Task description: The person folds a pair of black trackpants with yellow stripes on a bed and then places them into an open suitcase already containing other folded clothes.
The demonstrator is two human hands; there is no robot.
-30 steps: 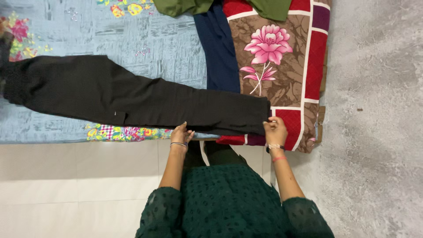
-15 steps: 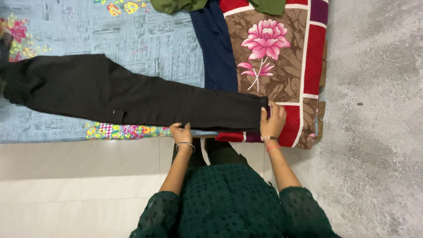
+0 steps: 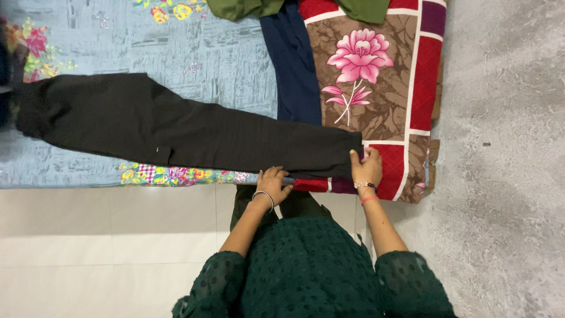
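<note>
A pair of black trousers [image 3: 176, 126] lies flat across the bed, waist at the far left, leg ends at the right. My right hand [image 3: 366, 168] pinches the leg hem at the right end, over the brown and red floral blanket [image 3: 376, 76]. My left hand [image 3: 272, 181] rests on the near edge of the trouser leg, fingers curled on the cloth by the bed's edge. Both wrists wear bangles.
A light blue floral bedsheet [image 3: 176, 47] covers the bed. A navy cloth [image 3: 294, 65] lies beside the blanket, and green garments [image 3: 247, 7] sit at the far edge. White floor tiles [image 3: 106, 247] are on my left, grey rough floor [image 3: 506, 176] on my right.
My left hand has slid to the right along the trouser's near edge. My right hand stays at the hem, with small shifts.
</note>
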